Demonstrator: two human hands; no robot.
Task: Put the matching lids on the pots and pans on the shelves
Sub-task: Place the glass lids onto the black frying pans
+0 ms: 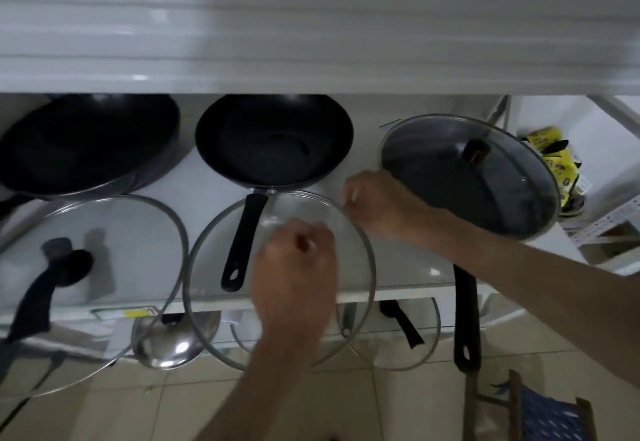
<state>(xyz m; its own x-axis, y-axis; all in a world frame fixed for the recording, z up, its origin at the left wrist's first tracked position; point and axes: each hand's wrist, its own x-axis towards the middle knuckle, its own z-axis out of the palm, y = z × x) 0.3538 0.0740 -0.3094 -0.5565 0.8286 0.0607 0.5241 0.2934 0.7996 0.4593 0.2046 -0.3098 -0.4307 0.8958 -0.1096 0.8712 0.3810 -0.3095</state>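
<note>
Three dark pans stand on the white shelf (194,177). The left wok (86,142) and the middle frying pan (273,139) are uncovered. The right pan (485,198) has a glass lid with a dark knob on it. A clear glass lid (207,267) is held tilted over the middle pan's black handle, at the shelf's front edge. My left hand (294,267) is closed at the lid's centre and hides the knob. My right hand (377,205) pinches its upper right rim. A larger glass lid (104,232) with a black knob is in front of the left wok.
The shelf board above (311,42) hangs low over the backs of the pans. On a lower shelf lie a steel lid (173,340) and another glass lid (408,343). The right pan's handle (465,316) sticks out past the shelf edge. Yellow packets (550,153) are at the right; a blue-seated chair (547,416) below.
</note>
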